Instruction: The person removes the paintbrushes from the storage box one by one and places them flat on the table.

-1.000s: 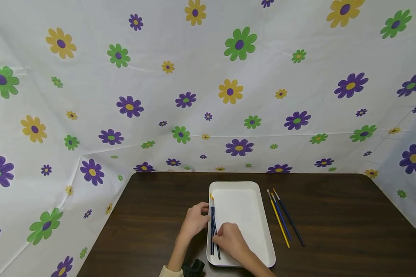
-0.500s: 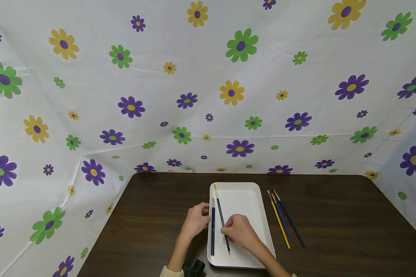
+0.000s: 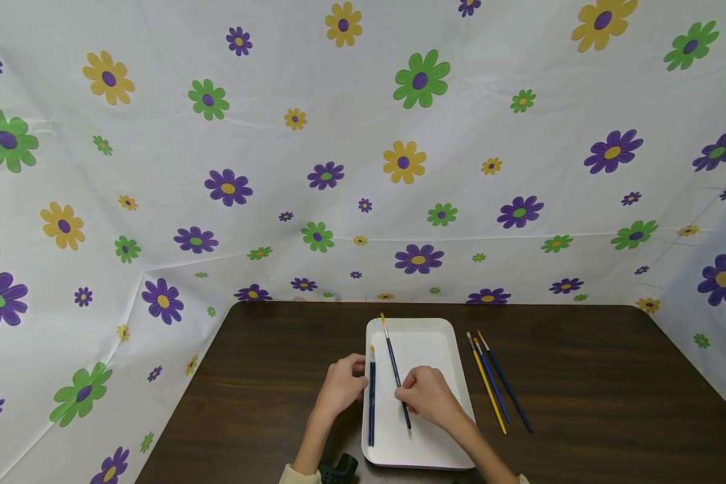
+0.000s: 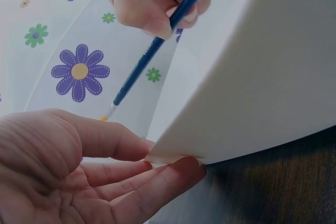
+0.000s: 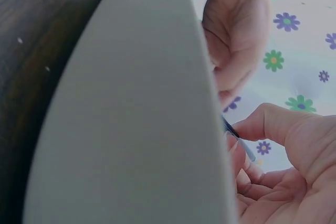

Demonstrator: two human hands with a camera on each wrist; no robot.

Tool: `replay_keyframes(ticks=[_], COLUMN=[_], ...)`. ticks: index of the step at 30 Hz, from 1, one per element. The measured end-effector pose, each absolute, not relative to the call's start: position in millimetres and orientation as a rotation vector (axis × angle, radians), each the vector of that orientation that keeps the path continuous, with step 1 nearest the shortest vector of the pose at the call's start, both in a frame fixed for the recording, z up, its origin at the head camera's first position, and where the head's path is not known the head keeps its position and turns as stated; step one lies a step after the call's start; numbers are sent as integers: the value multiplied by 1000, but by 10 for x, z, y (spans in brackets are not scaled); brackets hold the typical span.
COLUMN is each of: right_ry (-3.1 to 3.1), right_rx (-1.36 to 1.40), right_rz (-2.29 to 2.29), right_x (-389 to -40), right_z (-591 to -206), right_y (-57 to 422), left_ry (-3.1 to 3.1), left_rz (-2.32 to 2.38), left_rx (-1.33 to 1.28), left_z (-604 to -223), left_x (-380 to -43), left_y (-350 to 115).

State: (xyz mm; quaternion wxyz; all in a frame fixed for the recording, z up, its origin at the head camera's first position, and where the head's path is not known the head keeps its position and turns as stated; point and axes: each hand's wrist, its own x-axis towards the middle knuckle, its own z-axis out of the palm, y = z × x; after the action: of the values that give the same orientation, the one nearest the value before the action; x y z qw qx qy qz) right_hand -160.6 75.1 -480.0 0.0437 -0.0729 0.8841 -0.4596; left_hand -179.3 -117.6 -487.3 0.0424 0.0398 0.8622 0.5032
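My right hand [image 3: 428, 396] pinches a paintbrush [image 3: 390, 346] with a dark blue handle and yellow bristles between thumb and fingers. The brush slants over the white tray [image 3: 441, 349], bristles pointing away from me. In the left wrist view the same paintbrush [image 4: 139, 69] crosses the upper middle, held by the right hand [image 4: 152, 3]. My left hand [image 3: 342, 384] grips the tray's left rim, thumb on top and fingers beneath. Beside that rim, inside the tray, two dark blue paintbrushes [image 3: 372, 403] lie side by side. The right wrist view shows both hands past the tray's wall [image 5: 131, 103].
Right of the tray on the dark wooden table [image 3: 605, 376] lie a yellow paintbrush [image 3: 490, 393], a blue paintbrush [image 3: 496, 383] and a dark blue paintbrush [image 3: 511, 390]. A flowered cloth [image 3: 363, 195] hangs behind the table. Something black [image 3: 339, 468] sits by the left sleeve.
My right hand has carried its paintbrush rightward and away from me, from beside the other two brushes towards the tray's middle. My left hand has stayed at the rim.
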Motion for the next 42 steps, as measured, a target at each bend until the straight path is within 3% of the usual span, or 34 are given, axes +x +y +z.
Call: replay_keyframes(ticks=[42], right_ry=[2770], right_rx=[-57], right_rz=[-1326], right_x=[-1774], right_z=[-4410], right_y=[1627], left_ry=[2624], left_rz=[1571], left_rx=[152], left_z=[-4856], left_x=[-1787], left_y=[-1189])
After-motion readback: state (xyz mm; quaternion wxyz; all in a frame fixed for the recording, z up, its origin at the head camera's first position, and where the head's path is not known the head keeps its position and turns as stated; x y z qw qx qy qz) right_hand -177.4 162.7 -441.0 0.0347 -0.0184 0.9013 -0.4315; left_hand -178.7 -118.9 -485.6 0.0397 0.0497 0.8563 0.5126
